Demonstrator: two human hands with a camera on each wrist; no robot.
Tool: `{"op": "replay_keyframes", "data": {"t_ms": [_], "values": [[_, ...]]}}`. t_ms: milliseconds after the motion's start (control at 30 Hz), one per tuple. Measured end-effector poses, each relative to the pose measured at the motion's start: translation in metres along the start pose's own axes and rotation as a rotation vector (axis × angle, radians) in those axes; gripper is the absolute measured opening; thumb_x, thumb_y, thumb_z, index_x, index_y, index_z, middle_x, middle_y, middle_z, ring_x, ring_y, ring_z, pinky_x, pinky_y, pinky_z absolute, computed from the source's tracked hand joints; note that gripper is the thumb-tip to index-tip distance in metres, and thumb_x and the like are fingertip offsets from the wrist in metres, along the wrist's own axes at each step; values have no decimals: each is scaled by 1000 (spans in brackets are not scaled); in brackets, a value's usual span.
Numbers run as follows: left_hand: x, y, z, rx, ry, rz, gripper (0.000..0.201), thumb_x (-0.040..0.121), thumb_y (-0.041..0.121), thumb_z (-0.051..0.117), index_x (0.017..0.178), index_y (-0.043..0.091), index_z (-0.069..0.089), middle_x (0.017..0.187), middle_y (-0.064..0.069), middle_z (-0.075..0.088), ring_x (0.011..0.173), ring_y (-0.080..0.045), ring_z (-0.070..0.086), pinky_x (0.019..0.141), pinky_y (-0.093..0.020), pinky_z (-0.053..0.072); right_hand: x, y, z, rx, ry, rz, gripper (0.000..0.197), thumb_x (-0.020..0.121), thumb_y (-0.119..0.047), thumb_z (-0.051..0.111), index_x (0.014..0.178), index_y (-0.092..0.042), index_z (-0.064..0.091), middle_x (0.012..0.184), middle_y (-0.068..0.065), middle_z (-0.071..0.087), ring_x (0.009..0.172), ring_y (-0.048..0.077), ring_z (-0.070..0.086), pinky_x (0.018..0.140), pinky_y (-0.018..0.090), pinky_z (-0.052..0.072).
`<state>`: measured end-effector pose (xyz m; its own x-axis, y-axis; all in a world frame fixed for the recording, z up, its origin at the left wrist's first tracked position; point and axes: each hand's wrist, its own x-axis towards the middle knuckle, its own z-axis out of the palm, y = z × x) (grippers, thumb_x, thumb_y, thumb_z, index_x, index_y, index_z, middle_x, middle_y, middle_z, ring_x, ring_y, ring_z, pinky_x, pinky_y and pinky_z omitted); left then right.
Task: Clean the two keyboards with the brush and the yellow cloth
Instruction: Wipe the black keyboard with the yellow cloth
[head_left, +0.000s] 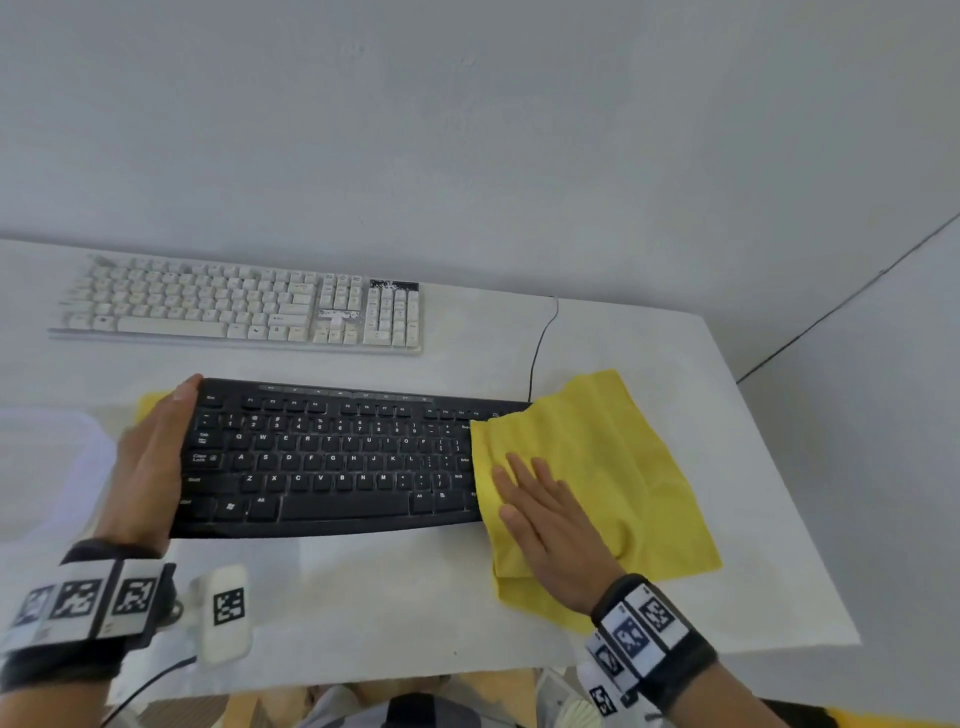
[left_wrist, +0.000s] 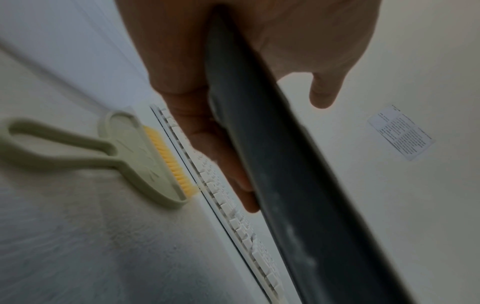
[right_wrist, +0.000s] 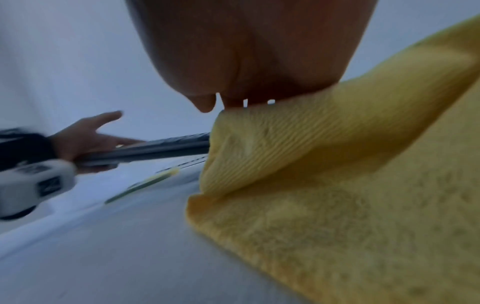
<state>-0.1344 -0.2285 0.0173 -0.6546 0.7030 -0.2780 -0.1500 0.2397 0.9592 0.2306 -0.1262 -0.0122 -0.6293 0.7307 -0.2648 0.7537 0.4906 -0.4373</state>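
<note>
The black keyboard (head_left: 332, 457) is laid across the middle of the white table (head_left: 727, 467), long side facing the person. Its right end is covered by the yellow cloth (head_left: 597, 467), which is draped over the number-pad area and spills onto the table to the right and toward the near edge; a fold of it is seen lifted in the right wrist view.

The cloth is pressed down by the right hand (head_left: 550, 525), laid flat on top with fingers straight and a little spread, nothing gripped.

The keyboard's left end is held by the left hand (head_left: 150, 467). From the left wrist view, the edge is clamped with the fingers (left_wrist: 215, 148) tucked underneath and the thumb over the top, and that end looks lifted off the table a bit.

The brush (left_wrist: 145, 156), pale green with a loop handle and yellow bristles, is lying flat on the table to the left, bristles pointed at the white keyboard (head_left: 244, 306) and just beside its edge. In the head view it's mostly hidden behind the left hand.

The white keyboard is parked further back near the wall (head_left: 467, 130), well apart from the black one. A thin black cable (head_left: 540, 343) is run from the black keyboard's back right corner toward the wall.
</note>
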Motion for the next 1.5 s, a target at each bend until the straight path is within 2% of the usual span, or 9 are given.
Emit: {"op": "replay_keyframes", "data": {"t_ms": [167,367,567,667,767,933,1167,1367,1500], "values": [[0,2,1,-9,-10,-10,58,90,76,55,114,28,73,111,-12,76,105,-38,72,100,-66,51,2,11,0,-149,23,65,67,84,-63,-19,148,-41,-19,158,-12,-25,142,14,-32,121,36,-6],[-1,-1,0,12,-11,42,64,87,82,51,123,33,70,115,-7,76,108,-35,72,102,-64,50,6,-2,1,-180,2,10,56,92,-55,-6,146,-47,-19,155,-20,-27,142,12,-32,117,31,-12],[1,-4,-4,50,-22,77,62,89,82,50,120,33,71,116,-8,75,109,-37,71,101,-66,50,53,3,-13,-134,23,173,58,95,-56,1,148,-44,-17,159,-9,-24,145,21,-24,120,42,-9],[3,-6,-5,62,-18,78,63,89,83,49,127,37,67,120,-4,73,112,-34,70,103,-65,49,58,-10,-10,-145,26,144,60,90,-58,-6,148,-46,-17,159,-8,-23,145,25,-25,118,43,-12],[6,-8,-6,55,-7,69,65,87,85,50,131,39,65,125,-3,71,115,-32,69,104,-64,49,58,-2,-16,-155,4,130,54,97,-56,4,146,-51,-16,158,-14,-22,145,19,-25,117,40,-12],[8,-8,-7,44,-6,56,69,86,85,53,133,36,64,127,-3,71,118,-31,68,106,-63,48,66,36,-29,-87,21,270,72,83,-73,-2,149,-46,-13,160,-9,-18,147,20,-21,121,42,-7],[4,-1,-3,51,-8,70,67,86,85,49,133,39,63,129,0,70,119,-29,67,107,-61,47,59,17,-22,-120,29,203,55,97,-58,8,146,-50,-17,159,-12,-21,146,21,-21,119,42,-9],[1,1,-1,36,-9,80,58,89,81,48,125,40,68,123,-2,73,114,-29,70,105,-61,49,65,49,-20,-77,50,274,73,76,-81,-12,140,-51,-25,159,-7,-22,146,16,-24,121,45,-5],[4,0,-1,42,7,40,59,90,79,50,126,37,68,118,0,75,112,-28,71,104,-60,50,43,33,-15,-67,38,248,61,95,-61,8,148,-44,-17,156,-10,-26,145,18,-25,120,42,-7]]}}
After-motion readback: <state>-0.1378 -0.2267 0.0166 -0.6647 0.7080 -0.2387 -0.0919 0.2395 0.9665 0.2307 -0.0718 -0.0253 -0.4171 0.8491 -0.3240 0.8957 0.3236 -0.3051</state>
